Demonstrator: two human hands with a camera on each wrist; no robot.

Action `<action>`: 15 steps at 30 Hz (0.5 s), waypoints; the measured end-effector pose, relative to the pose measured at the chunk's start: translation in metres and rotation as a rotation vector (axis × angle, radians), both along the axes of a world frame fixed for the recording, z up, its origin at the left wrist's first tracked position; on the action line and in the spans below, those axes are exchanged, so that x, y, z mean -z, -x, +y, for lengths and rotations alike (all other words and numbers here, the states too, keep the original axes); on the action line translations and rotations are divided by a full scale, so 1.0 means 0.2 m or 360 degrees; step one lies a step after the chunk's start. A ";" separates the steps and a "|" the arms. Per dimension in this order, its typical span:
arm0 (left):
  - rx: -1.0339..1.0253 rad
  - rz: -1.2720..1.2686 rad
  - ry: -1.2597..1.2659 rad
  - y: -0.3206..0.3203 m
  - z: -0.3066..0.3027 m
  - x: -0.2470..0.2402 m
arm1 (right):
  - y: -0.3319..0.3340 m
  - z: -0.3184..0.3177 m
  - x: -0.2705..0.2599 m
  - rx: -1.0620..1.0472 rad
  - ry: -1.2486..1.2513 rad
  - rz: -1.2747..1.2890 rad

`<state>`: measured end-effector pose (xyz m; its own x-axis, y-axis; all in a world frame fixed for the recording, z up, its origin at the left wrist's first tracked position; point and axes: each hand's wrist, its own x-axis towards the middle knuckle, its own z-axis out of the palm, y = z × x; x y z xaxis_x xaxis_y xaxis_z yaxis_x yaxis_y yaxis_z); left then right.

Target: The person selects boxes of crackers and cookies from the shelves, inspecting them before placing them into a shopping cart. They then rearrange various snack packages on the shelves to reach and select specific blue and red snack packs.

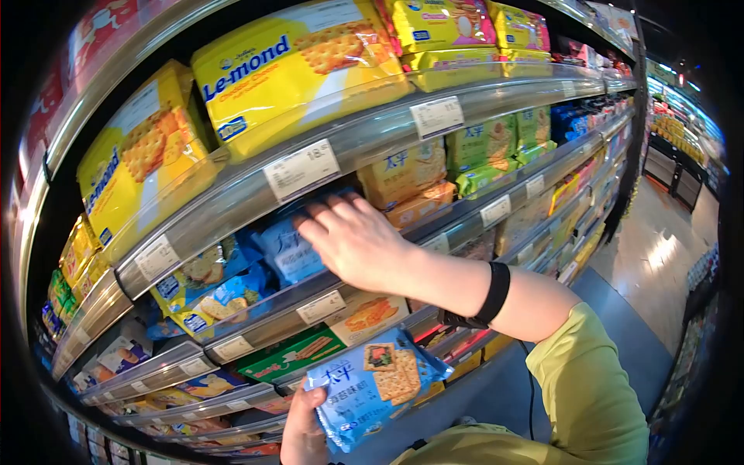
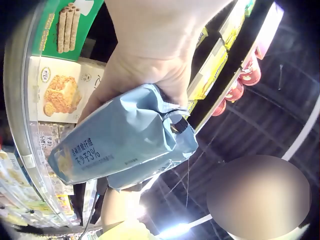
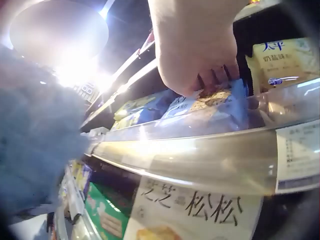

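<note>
My left hand grips a light-blue packet of crackers low in front of the shelves, thumb over its near end. In the left wrist view that hand holds the blue packet from above, its crimped end near the wrist. My right hand reaches into a middle shelf and rests on another blue cracker packet. In the right wrist view its fingers lie over the top of this packet, behind the clear shelf lip; the fingertips are partly hidden.
Yellow Le-mond packs stand on the shelf above, over a rail with price tags. Beside the right hand are orange-tan cracker packs; blue-and-yellow packs lie to its left. A green box sits below. An aisle floor runs at right.
</note>
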<state>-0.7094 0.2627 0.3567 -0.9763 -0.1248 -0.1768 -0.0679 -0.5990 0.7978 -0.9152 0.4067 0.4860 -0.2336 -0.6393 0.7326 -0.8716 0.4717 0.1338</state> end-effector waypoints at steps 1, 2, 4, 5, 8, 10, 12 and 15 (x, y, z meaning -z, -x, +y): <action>0.0063 -0.0014 0.0038 0.00 -0.02 0.02 | 0.03 -0.04 -0.04 0.0053 -0.0065 -0.0164; 0.0076 0.0033 0.0056 0.00 -0.03 0.02 | 0.05 -0.10 -0.06 0.0102 -0.0072 -0.0250; 0.0062 0.0069 0.0074 0.00 -0.05 0.01 | 0.09 -0.18 -0.10 0.0171 -0.0117 -0.0398; 0.0099 0.0071 0.0085 -0.01 -0.07 0.02 | 0.12 -0.20 -0.14 0.0181 -0.0351 -0.0611; 0.0109 0.0112 0.0082 -0.04 -0.08 -0.02 | 0.18 -0.25 -0.20 0.0154 -0.0756 -0.1257; 0.0120 0.0172 0.0058 -0.05 -0.10 -0.02 | 0.22 -0.25 -0.18 0.0070 -0.0779 -0.1022; 0.0105 0.0139 -0.0047 -0.06 -0.10 -0.03 | 0.20 -0.20 -0.18 0.0010 -0.0691 -0.1116; 0.0027 0.0080 -0.0151 -0.06 -0.04 -0.13 | 0.04 -0.08 -0.20 -0.0117 -0.0305 -0.1078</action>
<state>-0.6965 0.2544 0.3830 -0.9861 -0.0932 -0.1377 -0.0399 -0.6712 0.7402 -0.9240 0.3901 0.5265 -0.5497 -0.7739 0.3144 -0.8210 0.4309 -0.3745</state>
